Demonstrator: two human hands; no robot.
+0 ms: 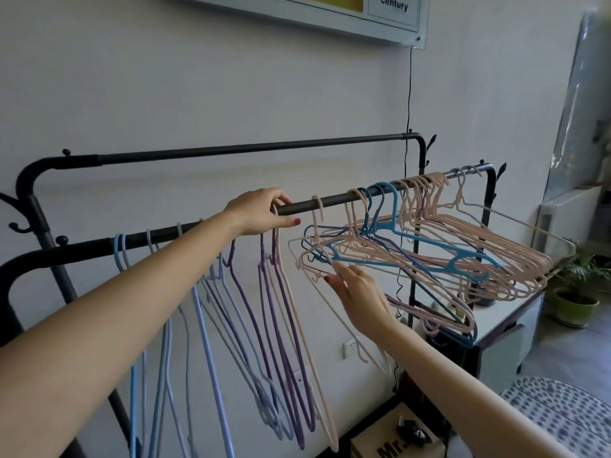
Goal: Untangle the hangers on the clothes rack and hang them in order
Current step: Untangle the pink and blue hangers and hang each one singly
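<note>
Left grip point(261, 211) clamped on pink hanger point(299, 312) hook at rail point(334, 199), right grip point(355, 285) apart, touching tangled hangers point(429, 246).

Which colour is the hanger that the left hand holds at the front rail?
Pale pink hanger, seen in the head view.

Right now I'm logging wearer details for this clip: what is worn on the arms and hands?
Both forearms are bare, no sleeves in view. The left hand has red polish on its thumbnail. The right hand has a red-polished nail and a thin ring on one finger.
</note>
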